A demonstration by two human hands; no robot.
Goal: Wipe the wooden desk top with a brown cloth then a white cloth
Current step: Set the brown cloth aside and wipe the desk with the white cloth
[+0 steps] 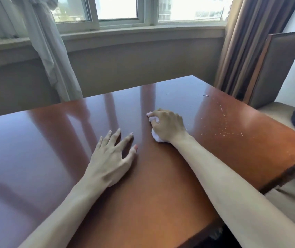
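A bunched white cloth (154,136) is gripped under the curled fingers of the right hand (168,127) and pressed onto the wooden desk top (53,140), midway between its left and right edges. The left hand (111,156) is laid flat just beside it, fingers spread. Pale specks (225,126) are scattered toward the right edge.

Right hand (168,126) grips white cloth (155,136) on desk (53,140).
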